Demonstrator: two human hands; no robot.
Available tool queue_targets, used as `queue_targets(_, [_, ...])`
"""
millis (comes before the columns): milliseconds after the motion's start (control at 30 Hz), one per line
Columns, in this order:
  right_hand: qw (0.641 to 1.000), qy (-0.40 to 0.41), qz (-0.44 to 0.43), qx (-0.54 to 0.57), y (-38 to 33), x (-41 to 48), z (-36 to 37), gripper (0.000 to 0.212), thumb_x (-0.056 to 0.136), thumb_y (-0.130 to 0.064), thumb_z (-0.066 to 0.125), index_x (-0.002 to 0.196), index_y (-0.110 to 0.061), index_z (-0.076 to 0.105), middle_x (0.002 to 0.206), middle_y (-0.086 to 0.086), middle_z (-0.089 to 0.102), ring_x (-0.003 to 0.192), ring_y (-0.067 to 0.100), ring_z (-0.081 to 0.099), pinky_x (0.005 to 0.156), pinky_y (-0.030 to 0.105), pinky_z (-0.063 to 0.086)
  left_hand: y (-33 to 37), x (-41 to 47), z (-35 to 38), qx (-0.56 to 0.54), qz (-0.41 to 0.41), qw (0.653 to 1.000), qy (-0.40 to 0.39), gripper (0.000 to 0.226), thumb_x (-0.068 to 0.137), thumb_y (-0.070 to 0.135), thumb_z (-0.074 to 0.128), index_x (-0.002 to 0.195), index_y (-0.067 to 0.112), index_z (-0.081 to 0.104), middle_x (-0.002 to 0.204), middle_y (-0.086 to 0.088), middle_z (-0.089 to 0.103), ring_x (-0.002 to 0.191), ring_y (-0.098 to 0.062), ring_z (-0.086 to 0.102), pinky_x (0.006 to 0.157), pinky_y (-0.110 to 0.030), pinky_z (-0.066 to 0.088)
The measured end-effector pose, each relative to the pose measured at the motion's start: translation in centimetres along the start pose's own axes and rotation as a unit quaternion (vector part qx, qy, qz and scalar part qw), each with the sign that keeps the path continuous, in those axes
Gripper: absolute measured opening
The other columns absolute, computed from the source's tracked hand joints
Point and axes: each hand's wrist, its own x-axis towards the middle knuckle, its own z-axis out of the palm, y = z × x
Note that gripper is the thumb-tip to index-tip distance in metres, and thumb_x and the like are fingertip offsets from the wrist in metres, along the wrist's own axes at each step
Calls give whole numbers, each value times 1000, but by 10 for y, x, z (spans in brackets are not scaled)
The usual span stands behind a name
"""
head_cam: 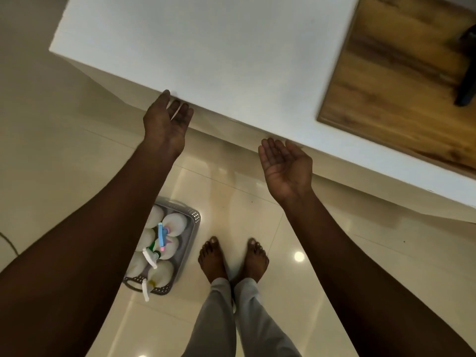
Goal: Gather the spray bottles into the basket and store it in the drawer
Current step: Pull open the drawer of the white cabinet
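A grey perforated basket (193, 228) stands on the floor tiles to the left of my bare feet. It holds several white spray bottles (176, 222) with blue, pink, green and white trigger heads; my left forearm hides its left side. My left hand (166, 122) is palm up with fingers apart, its fingertips at the underside of the white counter's front edge. My right hand (286, 166) is also palm up and open, fingertips just under the same edge further right. Neither hand holds anything. No drawer front is visible from this angle.
The white counter (219, 60) fills the upper view, with a wooden board (401, 86) at its right end and a dark object (466, 73) on that board. Glossy cream floor tiles (257, 207) lie below. My feet (231, 258) stand right of the basket.
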Motion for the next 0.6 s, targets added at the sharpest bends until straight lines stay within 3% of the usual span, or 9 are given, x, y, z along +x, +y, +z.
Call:
queue_targets(100, [999, -4, -3, -40, 1, 1, 1, 33, 96, -7, 58, 128, 0, 60, 126, 20, 67, 127, 35, 66, 108, 47, 53, 1, 1, 0, 6, 6, 1000, 3, 20, 99, 17, 65, 117, 8, 62, 103, -12, 64, 91, -26, 65, 99, -41, 60])
queue_targets(200, [996, 64, -22, -61, 0, 8, -11, 37, 99, -6, 58, 135, 1, 59, 129, 16, 65, 127, 35, 65, 105, 46, 55, 4, 7, -7, 36, 11, 999, 12, 11, 99, 17, 61, 106, 8, 62, 98, -12, 65, 89, -28, 65, 96, -40, 62])
queue_targets(333, [986, 135, -61, -74, -8, 33, -32, 43, 101, -6, 58, 143, -5, 54, 128, 10, 61, 131, 34, 58, 98, 48, 55, 16, 29, -17, 100, 33, 994, 14, 16, 100, 27, 57, 105, 13, 62, 108, -8, 66, 93, -27, 67, 102, -43, 57])
queue_targets(467, [979, 161, -65, -104, -8, 50, -43, 43, 102, -9, 57, 145, -6, 54, 147, 11, 55, 132, 32, 57, 102, 48, 54, 33, 60, -33, 141, 72, 987, 41, 42, 101, 35, 53, 140, 18, 54, 137, -5, 60, 118, -27, 63, 100, -43, 55])
queue_targets(533, [979, 159, -66, -113, -5, 54, -44, 43, 103, -14, 57, 145, -6, 55, 147, 12, 56, 131, 31, 58, 100, 46, 55, 47, 79, -40, 147, 114, 978, 97, 46, 102, 38, 51, 145, 22, 48, 144, 1, 54, 122, -25, 60, 102, -45, 52])
queue_targets(600, [981, 146, -69, -111, -3, 56, -44, 36, 103, -18, 57, 138, -8, 58, 139, 13, 59, 133, 31, 58, 98, 45, 56, 67, 82, -39, 168, 132, 973, 87, 54, 102, 43, 48, 152, 24, 43, 151, 5, 48, 126, -24, 58, 106, -44, 50])
